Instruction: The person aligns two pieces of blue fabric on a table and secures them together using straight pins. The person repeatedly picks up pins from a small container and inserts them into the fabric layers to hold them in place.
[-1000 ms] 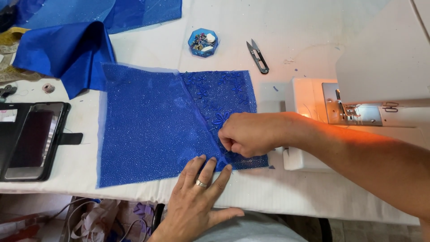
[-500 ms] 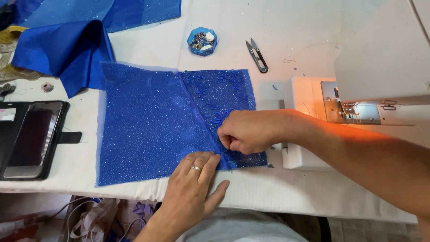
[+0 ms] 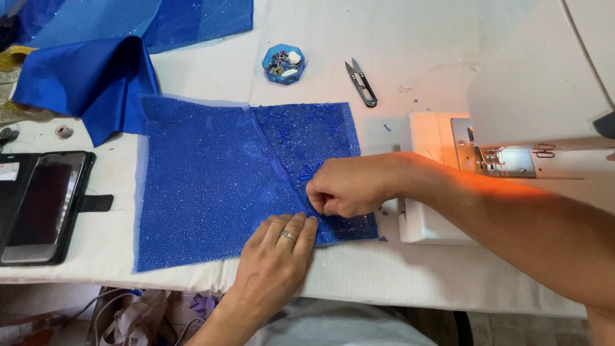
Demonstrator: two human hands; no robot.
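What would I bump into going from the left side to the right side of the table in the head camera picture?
Black phone case → flat sparkly blue fabric → left hand pressing the fabric → right hand pinching at its seam → white sewing machine.

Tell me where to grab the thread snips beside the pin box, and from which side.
Grip the thread snips by the dark looped handle, the end nearest the person, coming from above. They lie flat and apart from everything, with the pointed blades facing away, so that end is likely safest.

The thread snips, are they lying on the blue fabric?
No, the thread snips lie on the bare white table, apart from the blue fabric.
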